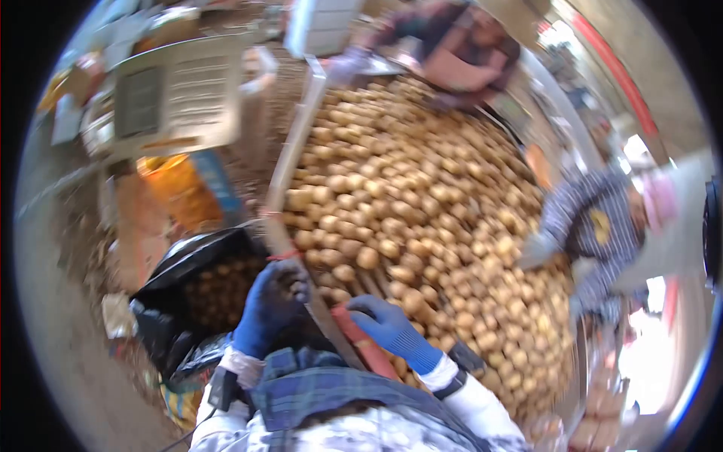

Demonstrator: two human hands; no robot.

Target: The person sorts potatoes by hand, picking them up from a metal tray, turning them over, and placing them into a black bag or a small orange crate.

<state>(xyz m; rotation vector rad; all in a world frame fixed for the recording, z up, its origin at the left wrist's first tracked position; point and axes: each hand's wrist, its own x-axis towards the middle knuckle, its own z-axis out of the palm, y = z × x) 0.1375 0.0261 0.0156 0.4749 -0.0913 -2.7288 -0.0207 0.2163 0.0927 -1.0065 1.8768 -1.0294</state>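
Left hand [273, 301] is curled at the metal rail [290, 162] above the black bag [169, 275] set within reach, contents not discernible; right hand [392, 329] is laid, fingers [369, 306] spread, beside the heaped potatoes [422, 203].

Crowded across the middle and right by a heap of potatoes [422, 203], with no bare surface showing between them. Fenced on the left by the table's metal rail [295, 147], running from near to far. Clear just left of that rail above a black-lined bin [169, 282], partly filled, with the gloved left hand [273, 301] at its near right rim. Hemmed farther left by an orange sack [177, 188] and a pale box [177, 94] beyond it. Narrowed at right by a co-worker's gloved hand [538, 248] on the heap, and at the far end by another person [459, 53] leaning in. Taken up at the near edge by the right hand [388, 324] over a red strip [361, 345].
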